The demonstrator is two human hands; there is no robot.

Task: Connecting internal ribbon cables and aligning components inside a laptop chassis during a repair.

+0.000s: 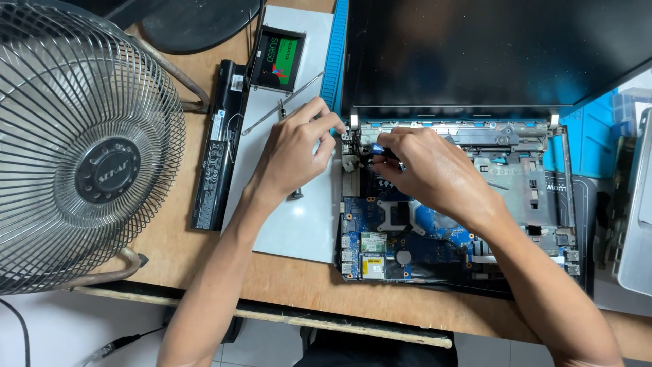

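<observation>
An opened laptop (516,197) lies on the desk with its blue circuit board (380,238) exposed and its dark screen (489,47) tilted back. My right hand (428,166) grips a small blue-handled screwdriver (375,148) near the laptop's left hinge (349,146). My left hand (295,149) rests on the white mat (299,224) with its fingertips touching the laptop's upper left corner. What lies under my left palm is hidden.
A metal fan (75,143) stands at the left. A long black battery (217,143), a drive with a green label (277,60) and thin metal tools (282,105) lie near the mat. Blue trays (591,136) and a grey part (635,231) sit at the right.
</observation>
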